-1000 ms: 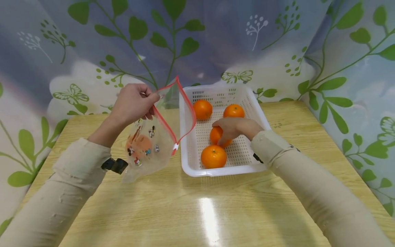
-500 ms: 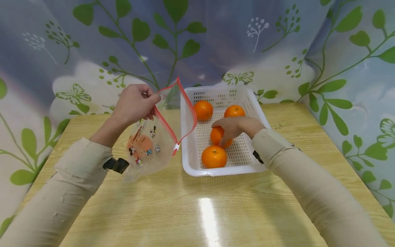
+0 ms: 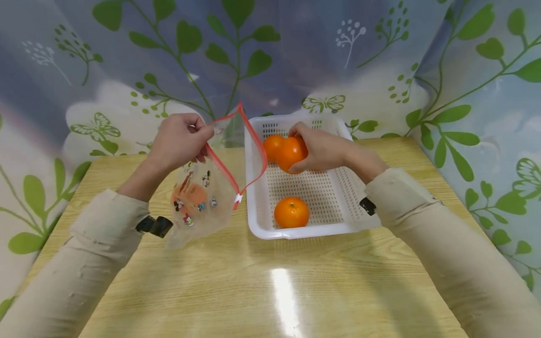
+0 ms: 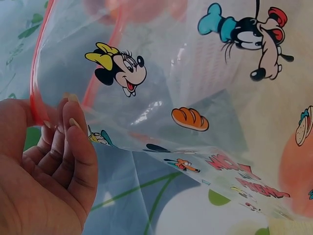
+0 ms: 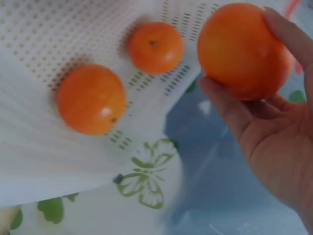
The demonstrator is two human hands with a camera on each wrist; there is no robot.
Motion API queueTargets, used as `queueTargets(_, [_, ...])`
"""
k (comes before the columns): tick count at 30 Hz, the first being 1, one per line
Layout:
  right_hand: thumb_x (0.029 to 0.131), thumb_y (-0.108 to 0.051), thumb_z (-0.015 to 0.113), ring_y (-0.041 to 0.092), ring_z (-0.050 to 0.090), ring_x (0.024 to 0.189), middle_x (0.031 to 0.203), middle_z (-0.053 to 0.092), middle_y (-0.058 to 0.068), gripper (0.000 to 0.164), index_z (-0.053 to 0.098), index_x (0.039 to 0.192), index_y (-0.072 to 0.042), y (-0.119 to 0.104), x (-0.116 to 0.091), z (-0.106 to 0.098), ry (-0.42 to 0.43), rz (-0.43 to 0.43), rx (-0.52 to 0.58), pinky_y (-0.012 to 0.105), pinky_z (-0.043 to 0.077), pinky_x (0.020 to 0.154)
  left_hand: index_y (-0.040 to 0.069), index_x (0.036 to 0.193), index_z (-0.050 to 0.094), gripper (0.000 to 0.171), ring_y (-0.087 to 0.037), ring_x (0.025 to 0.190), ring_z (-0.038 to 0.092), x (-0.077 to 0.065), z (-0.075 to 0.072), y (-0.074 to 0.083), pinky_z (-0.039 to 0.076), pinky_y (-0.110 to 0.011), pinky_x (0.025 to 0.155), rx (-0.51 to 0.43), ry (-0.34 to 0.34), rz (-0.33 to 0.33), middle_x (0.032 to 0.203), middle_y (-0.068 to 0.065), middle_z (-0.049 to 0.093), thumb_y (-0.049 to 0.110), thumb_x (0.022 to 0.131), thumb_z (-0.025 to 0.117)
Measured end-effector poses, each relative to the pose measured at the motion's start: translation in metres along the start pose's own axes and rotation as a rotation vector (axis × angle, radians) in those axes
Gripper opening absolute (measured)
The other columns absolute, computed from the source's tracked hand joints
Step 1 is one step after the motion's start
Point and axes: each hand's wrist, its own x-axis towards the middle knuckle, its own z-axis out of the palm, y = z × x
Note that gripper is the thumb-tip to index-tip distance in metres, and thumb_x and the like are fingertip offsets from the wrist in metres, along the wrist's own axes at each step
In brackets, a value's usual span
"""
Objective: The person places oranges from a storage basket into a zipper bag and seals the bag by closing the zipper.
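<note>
My left hand [image 3: 179,140] pinches the red-edged rim of a clear zip bag [image 3: 220,206] with cartoon prints, and its mouth gapes towards the basket. Through the plastic, a round orange shape [image 3: 195,196] shows low in the bag. My right hand [image 3: 323,146] grips an orange [image 3: 292,154], fingers and thumb curled round it, above the white basket [image 3: 270,234]. In the right wrist view this held orange [image 5: 244,51] is raised over the basket's side. Behind it in the head view, another orange [image 3: 272,145] is partly covered. One more orange [image 3: 291,212] lies at the basket's near side.
The right wrist view shows two oranges in the basket, a larger-looking orange [image 5: 91,99] and a farther orange [image 5: 156,47]. The perforated basket stands on a wooden table [image 3: 236,286]. A leaf-patterned curtain [image 3: 296,56] hangs right behind the table's back edge.
My right hand has lifted the middle orange from the basket floor and carried it up towards the back left. The left hand and bag have stayed nearly still.
</note>
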Motion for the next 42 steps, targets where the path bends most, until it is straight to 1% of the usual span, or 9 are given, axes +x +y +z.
queueTargets(4, [0.078, -0.032, 0.079, 0.022, 0.055, 0.1, 0.128, 0.048, 0.006, 0.072, 0.037, 0.133, -0.012, -0.013, -0.005, -0.006, 0.063, -0.057, 0.07, 0.036, 0.047, 0.088, 0.003, 0.081, 0.056, 0.025, -0.027, 0.056, 0.064, -0.001, 0.0, 0.0, 0.049, -0.032, 0.048, 0.006, 0.003, 0.004, 0.064, -0.01, 0.065, 0.024, 0.094, 0.051])
queueTargets(11, [0.079, -0.032, 0.079, 0.018, 0.053, 0.105, 0.13, 0.048, 0.003, 0.072, 0.039, 0.136, -0.014, -0.034, -0.01, -0.013, 0.171, -0.103, 0.121, 0.036, 0.047, 0.088, 0.004, 0.081, 0.057, 0.025, -0.026, 0.056, 0.064, -0.002, -0.001, 0.0, 0.048, -0.032, 0.047, 0.023, 0.002, 0.005, 0.065, -0.01, 0.065, 0.024, 0.094, 0.051])
queueTargets(15, [0.078, -0.029, 0.08, 0.016, 0.052, 0.107, 0.127, 0.049, 0.001, 0.072, 0.041, 0.136, -0.014, -0.045, -0.011, -0.011, 0.219, -0.158, 0.185, 0.035, 0.049, 0.086, 0.003, 0.082, 0.057, 0.025, -0.026, 0.057, 0.065, -0.003, -0.002, -0.001, 0.047, -0.032, 0.046, 0.026, -0.004, -0.007, 0.065, -0.01, 0.065, 0.024, 0.094, 0.051])
queueTargets(17, [0.078, -0.031, 0.08, 0.014, 0.052, 0.106, 0.126, 0.05, -0.001, 0.071, 0.042, 0.136, -0.015, -0.051, -0.008, -0.007, 0.236, -0.192, 0.184, 0.033, 0.049, 0.085, 0.004, 0.082, 0.057, 0.025, -0.026, 0.057, 0.065, -0.003, -0.003, -0.001, 0.047, -0.031, 0.045, 0.032, -0.002, -0.01, 0.065, -0.01, 0.065, 0.024, 0.094, 0.051])
queueTargets(19, [0.078, -0.031, 0.079, 0.013, 0.051, 0.108, 0.127, 0.049, -0.002, 0.07, 0.043, 0.136, -0.015, -0.057, -0.004, -0.002, 0.251, -0.232, 0.153, 0.032, 0.047, 0.087, 0.003, 0.081, 0.057, 0.024, -0.026, 0.057, 0.064, -0.003, -0.003, -0.001, 0.047, -0.031, 0.046, 0.032, -0.001, -0.007, 0.065, -0.01, 0.065, 0.023, 0.094, 0.051])
queueTargets(24, [0.08, -0.033, 0.077, 0.017, 0.049, 0.114, 0.138, 0.044, 0.004, 0.074, 0.041, 0.141, -0.012, -0.068, 0.009, 0.01, 0.266, -0.277, -0.026, 0.033, 0.044, 0.093, 0.003, 0.079, 0.059, 0.023, -0.027, 0.056, 0.065, -0.002, -0.003, 0.002, 0.049, -0.032, 0.046, 0.034, -0.008, 0.021, 0.064, -0.011, 0.065, 0.021, 0.091, 0.051])
queueTargets(31, [0.082, -0.035, 0.073, 0.026, 0.044, 0.126, 0.145, 0.039, 0.011, 0.076, 0.039, 0.146, -0.01, -0.076, 0.021, 0.024, 0.226, -0.247, -0.212, 0.035, 0.041, 0.098, 0.002, 0.078, 0.059, 0.024, -0.028, 0.055, 0.065, 0.002, -0.004, 0.003, 0.052, -0.031, 0.048, 0.045, -0.041, 0.055, 0.064, -0.012, 0.065, 0.02, 0.092, 0.053])
queueTargets(37, [0.084, -0.035, 0.071, 0.03, 0.042, 0.126, 0.146, 0.037, 0.011, 0.073, 0.039, 0.146, -0.014, -0.078, 0.026, 0.031, 0.205, -0.198, -0.258, 0.039, 0.043, 0.095, 0.002, 0.077, 0.058, 0.023, -0.034, 0.059, 0.064, 0.002, -0.002, 0.003, 0.053, -0.033, 0.051, 0.042, -0.064, 0.071, 0.065, -0.013, 0.064, 0.018, 0.092, 0.053])
queueTargets(42, [0.084, -0.033, 0.072, 0.027, 0.047, 0.119, 0.14, 0.043, 0.008, 0.071, 0.041, 0.145, -0.014, -0.08, 0.03, 0.035, 0.213, -0.201, -0.299, 0.038, 0.045, 0.093, 0.003, 0.076, 0.056, 0.022, -0.031, 0.058, 0.064, 0.003, -0.001, 0.002, 0.053, -0.034, 0.053, 0.073, -0.082, 0.097, 0.065, -0.012, 0.063, 0.017, 0.093, 0.053])
